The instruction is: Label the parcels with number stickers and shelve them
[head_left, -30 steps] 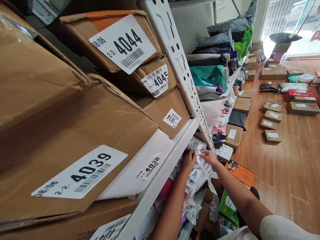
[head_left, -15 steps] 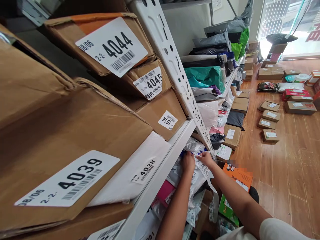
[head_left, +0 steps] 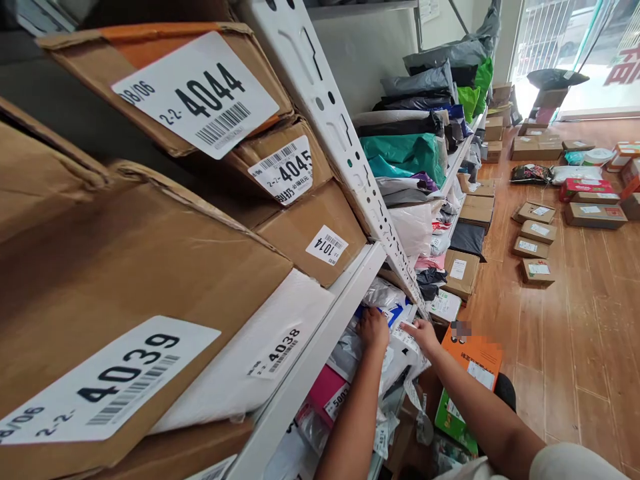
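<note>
On the lower shelf, my left hand has its fingers curled at a blue-and-white plastic mailing bag. My right hand pinches a strip of printed labels just to the right of it. The strip's loose end dangles below that hand. Grey and clear plastic parcels lie around my left wrist, along with a pink parcel marked 5003. What the left fingertips press on is partly hidden.
Close on the left are cardboard boxes labelled 4039, 4044 and 4045. A white shelf edge and perforated post stand beside my arms. Several parcels lie on the wooden floor to the right.
My hands have moved apart slightly and a little lower. The label strip has shifted down with my right hand, and more of the blue-and-white bag shows. The view has shifted slightly.
</note>
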`<state>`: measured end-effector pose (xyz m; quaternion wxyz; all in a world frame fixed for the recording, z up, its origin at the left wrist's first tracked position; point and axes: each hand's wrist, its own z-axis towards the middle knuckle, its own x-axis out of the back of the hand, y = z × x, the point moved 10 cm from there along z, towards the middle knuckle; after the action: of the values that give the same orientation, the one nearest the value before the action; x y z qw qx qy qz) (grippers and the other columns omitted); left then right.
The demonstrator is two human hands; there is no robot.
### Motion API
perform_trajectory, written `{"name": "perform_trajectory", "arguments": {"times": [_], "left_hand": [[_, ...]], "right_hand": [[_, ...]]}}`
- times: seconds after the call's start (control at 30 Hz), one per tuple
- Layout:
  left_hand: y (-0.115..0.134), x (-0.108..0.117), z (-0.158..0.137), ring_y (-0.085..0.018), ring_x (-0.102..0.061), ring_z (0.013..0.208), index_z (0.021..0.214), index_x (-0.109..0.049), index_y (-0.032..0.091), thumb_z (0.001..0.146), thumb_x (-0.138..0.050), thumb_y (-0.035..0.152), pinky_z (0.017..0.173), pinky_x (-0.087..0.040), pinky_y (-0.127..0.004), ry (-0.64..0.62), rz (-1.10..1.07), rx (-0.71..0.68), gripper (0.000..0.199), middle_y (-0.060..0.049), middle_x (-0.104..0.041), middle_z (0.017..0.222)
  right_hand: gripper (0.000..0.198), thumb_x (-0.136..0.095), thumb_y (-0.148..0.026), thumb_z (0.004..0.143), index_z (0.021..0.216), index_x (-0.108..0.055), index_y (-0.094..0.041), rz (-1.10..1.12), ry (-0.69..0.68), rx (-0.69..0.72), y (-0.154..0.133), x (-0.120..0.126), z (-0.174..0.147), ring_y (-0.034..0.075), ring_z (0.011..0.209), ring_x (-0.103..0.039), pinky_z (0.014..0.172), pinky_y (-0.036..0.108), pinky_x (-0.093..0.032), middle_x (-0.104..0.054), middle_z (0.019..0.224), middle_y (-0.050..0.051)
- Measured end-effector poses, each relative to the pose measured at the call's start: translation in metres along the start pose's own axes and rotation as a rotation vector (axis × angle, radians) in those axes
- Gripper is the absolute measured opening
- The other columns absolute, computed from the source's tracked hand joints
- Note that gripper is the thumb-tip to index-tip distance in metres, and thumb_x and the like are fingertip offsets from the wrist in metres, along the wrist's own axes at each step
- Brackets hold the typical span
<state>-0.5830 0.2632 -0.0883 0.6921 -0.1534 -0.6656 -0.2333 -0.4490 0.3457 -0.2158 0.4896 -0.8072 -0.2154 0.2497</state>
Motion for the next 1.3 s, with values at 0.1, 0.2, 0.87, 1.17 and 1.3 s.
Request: {"name": "perform_trajectory", "arguments": {"times": [0.1, 0.2, 0.87, 1.17, 1.3], "left_hand": [[-0.008, 0.019, 0.007, -0.039, -0.065, 0.097, 0.109, -0.062, 0.001, 0.081, -0.066, 0.026, 0.080, -0.053, -0.049, 0.058, -0.019, 0.059, 0.038, -0.027, -0.066, 0.105], [0.014, 0.040, 0.018, -0.034, -0.059, 0.114, 0.114, -0.065, 0.014, 0.077, -0.062, 0.014, 0.101, -0.045, -0.049, 0.064, -0.101, -0.209, 0.037, -0.017, -0.066, 0.112], [-0.023, 0.025, 0.013, -0.024, -0.069, 0.088, 0.099, -0.061, 0.022, 0.088, -0.046, 0.030, 0.079, -0.055, -0.035, -0.019, -0.384, -0.360, 0.021, -0.008, -0.073, 0.093], [-0.024, 0.033, 0.013, -0.023, -0.065, 0.080, 0.087, -0.054, 0.023, 0.097, -0.041, 0.036, 0.075, -0.052, -0.036, 0.101, -0.295, -0.348, 0.020, -0.005, -0.067, 0.083], [-0.022, 0.035, 0.014, -0.023, -0.064, 0.080, 0.085, -0.054, 0.024, 0.096, -0.043, 0.034, 0.077, -0.052, -0.035, 0.069, -0.282, -0.363, 0.019, -0.004, -0.064, 0.079]], "right_hand": [[0.066, -0.081, -0.068, 0.048, 0.051, -0.033, -0.024, 0.073, 0.030, -0.026, 0.004, 0.022, -0.018, 0.007, 0.045, -0.028, 0.046, 0.023, -0.026, -0.034, 0.044, -0.009], [0.062, -0.078, -0.074, 0.048, 0.057, -0.044, -0.022, 0.150, -0.035, -0.042, -0.001, 0.027, -0.026, 0.009, 0.046, -0.038, 0.048, 0.025, -0.033, -0.047, 0.050, -0.005], [0.031, -0.055, -0.047, 0.089, 0.100, -0.070, -0.022, -0.108, -0.376, 0.374, -0.079, -0.090, 0.009, 0.024, 0.093, -0.064, 0.086, 0.034, -0.048, -0.074, 0.098, 0.007], [0.033, -0.058, -0.052, 0.087, 0.085, -0.068, -0.021, -0.188, -0.328, 0.341, -0.071, -0.089, 0.018, 0.021, 0.078, -0.061, 0.073, 0.030, -0.046, -0.071, 0.081, 0.005], [0.037, -0.057, -0.055, 0.088, 0.083, -0.068, -0.020, -0.197, -0.322, 0.349, -0.073, -0.089, 0.018, 0.021, 0.077, -0.061, 0.071, 0.030, -0.044, -0.070, 0.079, 0.005]]}}
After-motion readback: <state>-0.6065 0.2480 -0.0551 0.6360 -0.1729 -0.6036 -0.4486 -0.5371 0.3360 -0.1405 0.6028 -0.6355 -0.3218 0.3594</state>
